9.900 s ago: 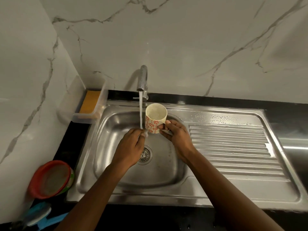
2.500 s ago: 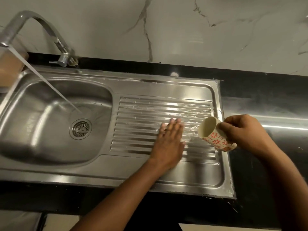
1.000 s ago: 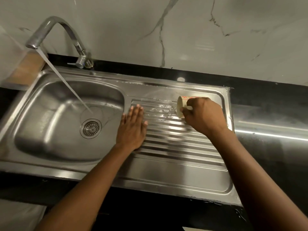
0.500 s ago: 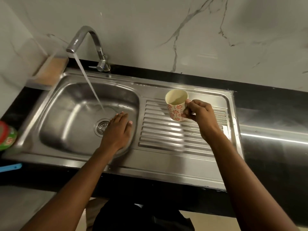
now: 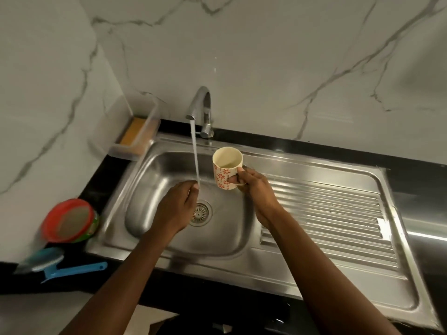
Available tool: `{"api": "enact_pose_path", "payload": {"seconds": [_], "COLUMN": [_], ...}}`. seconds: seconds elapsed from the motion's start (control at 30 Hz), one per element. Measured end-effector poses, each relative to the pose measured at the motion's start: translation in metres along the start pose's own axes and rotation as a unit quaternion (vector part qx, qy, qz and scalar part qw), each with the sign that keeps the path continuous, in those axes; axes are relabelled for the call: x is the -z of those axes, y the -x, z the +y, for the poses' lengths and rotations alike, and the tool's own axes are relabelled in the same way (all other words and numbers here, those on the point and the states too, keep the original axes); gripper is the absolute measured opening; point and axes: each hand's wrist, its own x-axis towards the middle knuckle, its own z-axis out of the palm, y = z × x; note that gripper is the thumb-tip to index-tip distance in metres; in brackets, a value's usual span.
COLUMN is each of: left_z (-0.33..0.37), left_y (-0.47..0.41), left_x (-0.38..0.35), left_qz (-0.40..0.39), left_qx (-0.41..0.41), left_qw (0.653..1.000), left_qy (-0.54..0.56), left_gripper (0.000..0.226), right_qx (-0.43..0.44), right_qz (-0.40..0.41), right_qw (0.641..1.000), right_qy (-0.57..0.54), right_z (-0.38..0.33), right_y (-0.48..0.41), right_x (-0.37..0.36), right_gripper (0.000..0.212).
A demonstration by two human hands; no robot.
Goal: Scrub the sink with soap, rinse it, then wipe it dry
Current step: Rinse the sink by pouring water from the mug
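Water (image 5: pixel 195 160) runs from the tap (image 5: pixel 202 102) down toward the drain (image 5: pixel 199 212). The left hand (image 5: pixel 176 206) hovers over the drain with its fingertips in the stream, grip loose, holding nothing. The right hand (image 5: pixel 254 187), just right of the drain, has its grip curled round the handle of the mug (image 5: pixel 226 169), which is upright beside the stream. The sink (image 5: pixel 157 170) basin walls ring the drain, and the ribbed drainboard (image 5: pixel 326 213) lies open further right.

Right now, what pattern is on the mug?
Cream mug with red-orange flower prints, seen in the head view.
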Motion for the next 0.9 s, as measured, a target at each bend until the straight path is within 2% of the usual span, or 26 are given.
{"api": "enact_pose_path", "payload": {"seconds": [0.2, 0.4, 0.57, 0.9], "left_z": [-0.024, -0.040, -0.049, -0.047], "left_y": [-0.022, -0.038, -0.046, -0.057], "left_x": [0.045, 0.066, 0.072, 0.070], "left_qz": [0.021, 0.012, -0.004, -0.005], "left_qx": [-0.012, -0.020, -0.035, -0.059], "left_qw": [0.999, 0.998, 0.997, 0.994], "left_qy": [0.024, 0.058, 0.075, 0.095], "left_gripper": [0.036, 0.035, 0.036, 0.039], "right_qx": [-0.022, -0.002, 0.014, 0.027], "right_qz": [0.004, 0.025, 0.039, 0.035], "right_qw": [1.000, 0.999, 0.997, 0.998], "right_qy": [0.009, -0.049, -0.069, -0.046], "right_z": [0.011, 0.009, 0.009, 0.012], "right_y": [-0.040, -0.065, -0.071, -0.073], "right_x": [-0.063, -0.103, -0.113, -0.112], "right_gripper": [0.026, 0.027, 0.022, 0.040]}}
